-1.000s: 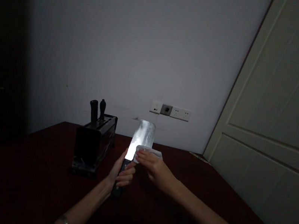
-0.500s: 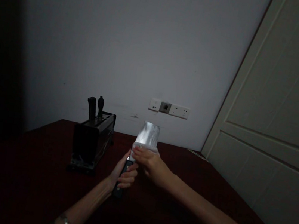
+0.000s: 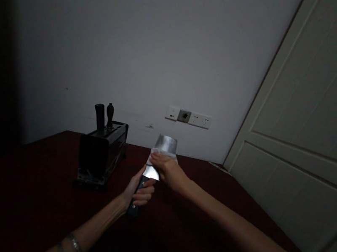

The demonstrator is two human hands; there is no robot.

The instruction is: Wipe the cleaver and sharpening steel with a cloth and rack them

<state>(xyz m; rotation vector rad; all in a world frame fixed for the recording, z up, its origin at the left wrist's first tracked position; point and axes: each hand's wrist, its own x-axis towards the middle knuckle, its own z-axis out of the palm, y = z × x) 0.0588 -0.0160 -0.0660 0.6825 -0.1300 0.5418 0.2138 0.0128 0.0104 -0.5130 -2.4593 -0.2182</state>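
Note:
A broad-bladed cleaver points away from me over the table, its dark riveted handle wrapped in the fingers of my left hand. Across the middle of the blade lies a white cloth or tissue, its exact kind unclear in the dim light. My right hand presses this white piece onto the blade, fingers closed over it. Bare metal shows beyond the cloth and also between it and the handle.
To the left stands a dark knife block with two black handles sticking up. The dark red table runs back to a pale wall with sockets. A panelled white door rises on the right.
My right hand and the white cloth have slid up the blade, away from the handle, uncovering metal near the handle. My left hand keeps its hold. The view has shifted slightly.

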